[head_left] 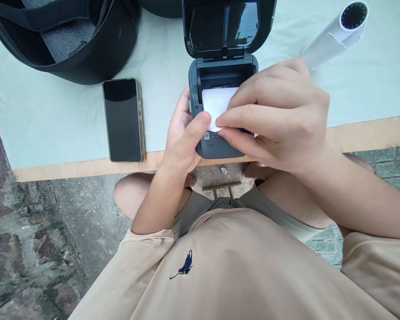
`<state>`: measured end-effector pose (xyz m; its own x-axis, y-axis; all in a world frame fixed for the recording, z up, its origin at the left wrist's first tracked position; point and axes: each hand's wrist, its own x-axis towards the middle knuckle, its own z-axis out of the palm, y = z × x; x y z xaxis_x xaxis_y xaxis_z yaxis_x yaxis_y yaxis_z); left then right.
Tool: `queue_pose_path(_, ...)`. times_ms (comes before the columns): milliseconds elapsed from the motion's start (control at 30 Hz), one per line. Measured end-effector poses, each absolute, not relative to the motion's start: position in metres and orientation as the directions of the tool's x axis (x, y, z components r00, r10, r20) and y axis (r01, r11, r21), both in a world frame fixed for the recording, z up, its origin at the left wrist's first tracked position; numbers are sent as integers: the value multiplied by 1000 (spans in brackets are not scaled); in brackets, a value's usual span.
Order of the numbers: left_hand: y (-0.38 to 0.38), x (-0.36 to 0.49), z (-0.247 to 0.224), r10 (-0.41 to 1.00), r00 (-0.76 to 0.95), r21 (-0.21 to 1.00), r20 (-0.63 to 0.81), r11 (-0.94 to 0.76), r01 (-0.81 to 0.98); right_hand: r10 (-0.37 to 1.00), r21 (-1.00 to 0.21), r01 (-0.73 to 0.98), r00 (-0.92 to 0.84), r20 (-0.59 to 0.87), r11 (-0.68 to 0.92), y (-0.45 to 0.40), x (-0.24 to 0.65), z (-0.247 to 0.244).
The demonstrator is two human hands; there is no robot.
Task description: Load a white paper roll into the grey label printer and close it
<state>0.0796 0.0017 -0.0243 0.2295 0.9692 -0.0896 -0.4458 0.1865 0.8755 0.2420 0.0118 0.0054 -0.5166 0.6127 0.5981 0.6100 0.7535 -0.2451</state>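
Note:
A small dark grey portable printer (220,150) with a Bluetooth mark on its front lies at the table's near edge. Its lid (190,33), with a clear window, is swung up and back. White paper (216,100) sits in the open compartment, its end reaching over the front rim. My left hand (186,133) grips the printer's left side, thumb touching the paper's lower left corner. Across from it, my right hand (273,115) pinches the paper's near edge between thumb and fingers. This hand hides the right part of the compartment.
To the left lies a phone (123,120), screen up and dark. A black zippered bag (96,58) stands open behind it. A white paper-wrapped tube (333,40) is at the back right. The table's wooden edge (66,169) runs above my knees.

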Motion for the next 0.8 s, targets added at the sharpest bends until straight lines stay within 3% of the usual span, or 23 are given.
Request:
queue_pose_path(100,1,78,-27,973,216,894,-78,165,-417,589,-300,542,-504,632,785,14,243,3)
queue_pose_path(200,1,77,-30,979,190,913,-70,140,-384,699,-489,517,-374,609,703,15,244,2)
queue_pose_path(300,1,76,-33,981,177,915,-76,139,-379,858,-670,548,-208,469,500,15,243,1)
queue_pose_path(433,1,74,-33,980,181,910,-78,144,-389,936,-833,436,-242,255,340,15,240,-1)
queue_pose_path(567,0,75,-32,984,166,912,-70,131,-389,902,-880,327,-375,214,345,16,240,1)
queue_pose_path(800,0,77,-35,987,136,935,-91,132,-329,881,-902,263,-423,210,342,19,245,2)
